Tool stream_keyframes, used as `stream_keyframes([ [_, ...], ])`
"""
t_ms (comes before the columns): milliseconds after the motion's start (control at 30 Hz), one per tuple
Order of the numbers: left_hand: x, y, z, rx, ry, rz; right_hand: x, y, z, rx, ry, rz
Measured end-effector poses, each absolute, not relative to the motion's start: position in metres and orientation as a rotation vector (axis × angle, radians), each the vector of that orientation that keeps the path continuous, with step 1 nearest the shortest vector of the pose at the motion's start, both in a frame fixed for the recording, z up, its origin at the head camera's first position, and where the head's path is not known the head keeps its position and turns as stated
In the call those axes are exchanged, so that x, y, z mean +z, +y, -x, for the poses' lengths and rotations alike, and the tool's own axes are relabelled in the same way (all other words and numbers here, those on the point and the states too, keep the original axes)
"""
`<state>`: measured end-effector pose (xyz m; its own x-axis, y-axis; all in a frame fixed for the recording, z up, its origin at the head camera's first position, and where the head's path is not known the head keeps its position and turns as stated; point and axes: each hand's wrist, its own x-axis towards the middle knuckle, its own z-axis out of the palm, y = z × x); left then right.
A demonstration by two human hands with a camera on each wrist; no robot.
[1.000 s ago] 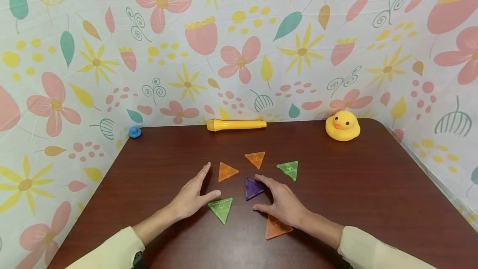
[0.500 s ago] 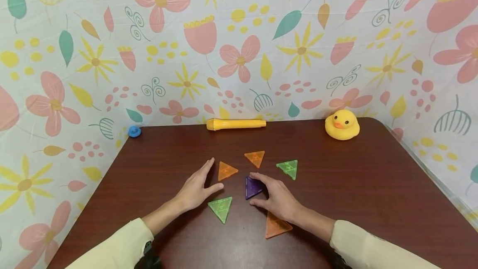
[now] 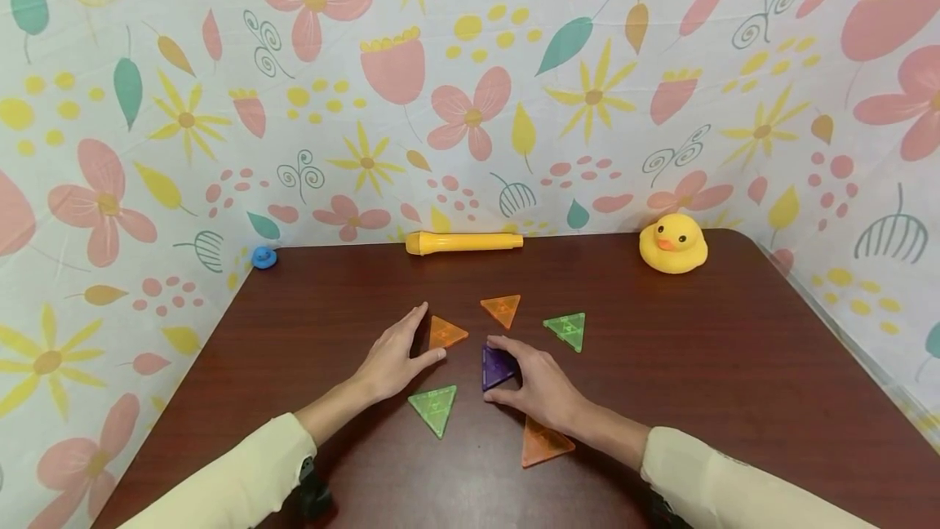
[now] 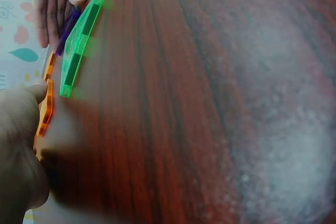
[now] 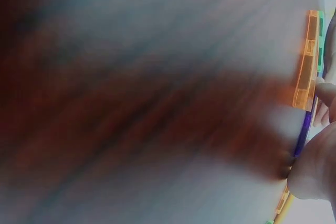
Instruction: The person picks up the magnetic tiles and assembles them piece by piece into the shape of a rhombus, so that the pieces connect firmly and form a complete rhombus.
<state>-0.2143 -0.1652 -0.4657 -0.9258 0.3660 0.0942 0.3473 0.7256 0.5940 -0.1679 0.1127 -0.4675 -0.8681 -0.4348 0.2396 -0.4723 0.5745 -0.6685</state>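
Note:
Translucent triangular magnetic tiles lie flat on a dark brown table. In the head view my right hand (image 3: 542, 382) curls its thumb and index finger round a purple tile (image 3: 496, 368), with the tips at two of its corners; its right corner is hidden under the hand. My left hand (image 3: 392, 362) spreads thumb and fingers beside an orange tile (image 3: 446, 333), covering part of its left edge. A green tile (image 3: 433, 411) lies just below the left hand. Partly under the right wrist lies a larger orange tile (image 3: 545, 443). The left wrist view shows the purple tile (image 4: 67, 32) flat near the right thumb.
Beyond the hands are another orange tile (image 3: 503, 310) and a green tile (image 3: 568, 331). Along the table's (image 3: 705, 366) back edge stand a small blue duck (image 3: 264, 257), a yellow toy microphone (image 3: 464, 243) and a yellow duck (image 3: 672, 244). A floral cloth hangs behind.
My left hand has moved up and right to the orange tile. My right hand has shifted left and its thumb and finger have drawn in round the purple tile. The tiles stay put.

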Motion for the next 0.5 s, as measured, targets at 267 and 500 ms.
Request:
stream_keyframes([
  [267,-0.4694,-0.1607,0.2167,0.957,2.924,-0.589,-0.4684,0.1066,0.1692,1.171,-2.740,-0.755],
  [500,-0.4732,-0.1600,0.2160,0.972,2.973,-0.605,-0.4695,0.1047,0.1691,1.172,-2.733,-0.723],
])
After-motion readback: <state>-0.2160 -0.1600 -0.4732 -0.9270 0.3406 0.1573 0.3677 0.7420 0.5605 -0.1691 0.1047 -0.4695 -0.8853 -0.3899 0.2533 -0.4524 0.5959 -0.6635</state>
